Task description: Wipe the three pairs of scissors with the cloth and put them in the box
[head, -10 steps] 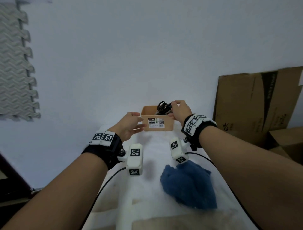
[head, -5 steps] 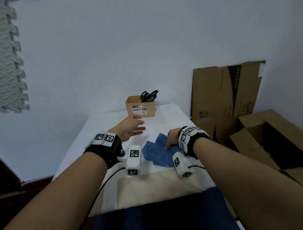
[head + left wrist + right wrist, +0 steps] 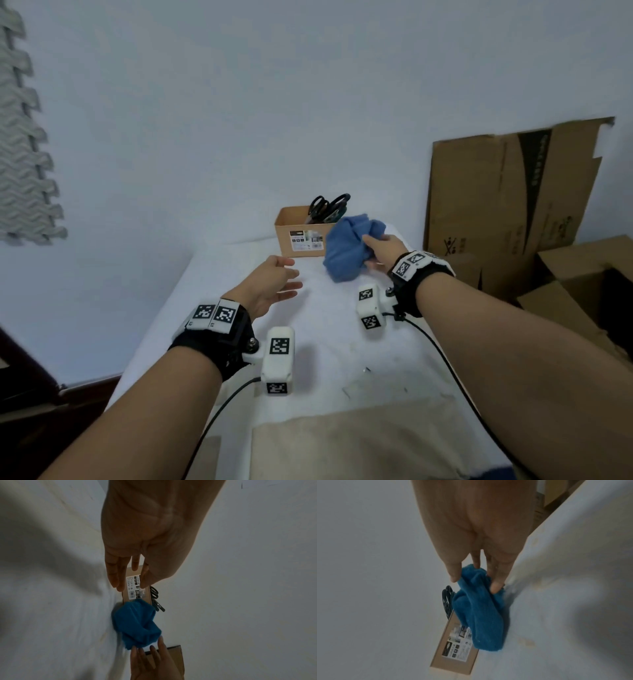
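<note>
- Right hand (image 3: pixel 382 247) pinches the bunched blue cloth (image 3: pixel 349 245), lifted just in front of the box (image 3: pixel 301 233).
- Scissors (image 3: pixel 329 209) stand in that box at the desk's far edge.
- Left hand (image 3: pixel 270 287) hovers relaxed, fingers spread, holding nothing.

blue cloth (image 3: pixel 349 245) covering the box's (image 3: pixel 297 236) right front corner, scissors (image 3: pixel 329 207) showing only handles above the rim, blades and count hiding inside, label print blurring unreadably, flattened cardboard (image 3: pixel 507 192) partly disappearing behind the right arm
</note>
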Available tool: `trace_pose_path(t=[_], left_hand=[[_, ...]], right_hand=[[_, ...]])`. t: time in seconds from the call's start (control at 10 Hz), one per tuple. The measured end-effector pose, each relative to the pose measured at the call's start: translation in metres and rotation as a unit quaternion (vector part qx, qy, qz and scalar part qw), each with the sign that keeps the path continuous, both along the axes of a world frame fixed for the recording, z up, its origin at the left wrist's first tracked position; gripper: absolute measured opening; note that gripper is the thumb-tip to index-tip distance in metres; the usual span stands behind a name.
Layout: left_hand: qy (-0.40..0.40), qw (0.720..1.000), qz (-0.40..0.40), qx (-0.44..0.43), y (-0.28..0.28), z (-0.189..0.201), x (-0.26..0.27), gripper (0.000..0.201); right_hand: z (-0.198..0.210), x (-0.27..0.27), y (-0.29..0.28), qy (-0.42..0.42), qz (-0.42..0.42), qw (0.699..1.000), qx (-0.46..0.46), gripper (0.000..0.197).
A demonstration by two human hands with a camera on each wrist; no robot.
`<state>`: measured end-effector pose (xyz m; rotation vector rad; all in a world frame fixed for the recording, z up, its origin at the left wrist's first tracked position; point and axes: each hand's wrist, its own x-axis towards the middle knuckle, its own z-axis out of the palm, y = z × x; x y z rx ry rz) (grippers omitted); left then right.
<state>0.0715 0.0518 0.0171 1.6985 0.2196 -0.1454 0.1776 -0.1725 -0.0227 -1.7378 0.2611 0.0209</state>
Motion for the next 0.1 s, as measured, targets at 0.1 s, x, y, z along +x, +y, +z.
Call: trace_pose_path(t=[0.1], left_hand=[[0.000,1.000,0.016,-0.005,0.0013,-0.0003,0.0142,0.028]], right_hand=[[-0.0041,0.0166,0.0031,0.006,-0.016,0.998,-0.060,0.043]])
